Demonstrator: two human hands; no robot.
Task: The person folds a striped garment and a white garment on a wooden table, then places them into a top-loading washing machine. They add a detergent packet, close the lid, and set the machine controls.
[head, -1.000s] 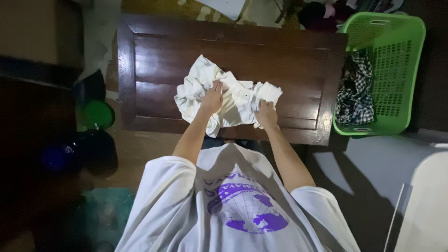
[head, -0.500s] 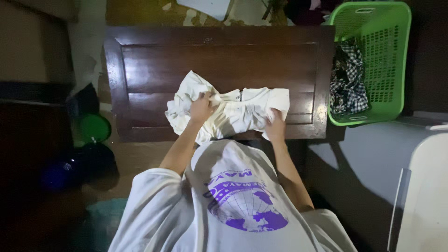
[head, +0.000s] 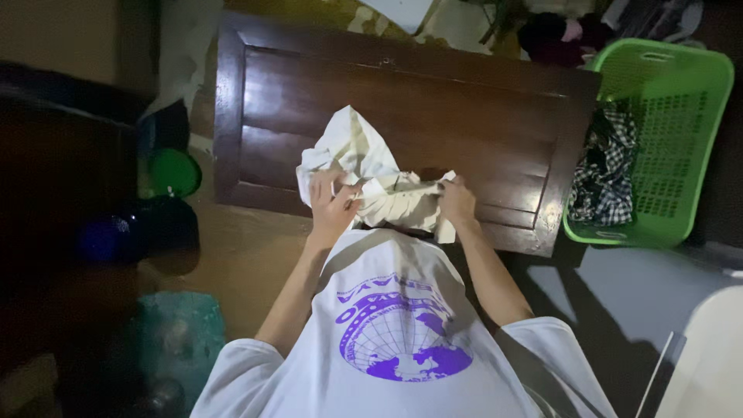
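White crumpled garment on near edge of dark wooden tabletop | left hand closed on its left bunch | right hand clenched on its right end | checked cloth in green laundry basket at right, well apart

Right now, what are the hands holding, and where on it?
Both hands, left hand and right hand, grip a crumpled cream cloth at its near edge.

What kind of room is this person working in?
Probably a room at home used for laundry: a green laundry basket holds checkered clothing, and both hands grip a cream cloth on a dark wooden table.
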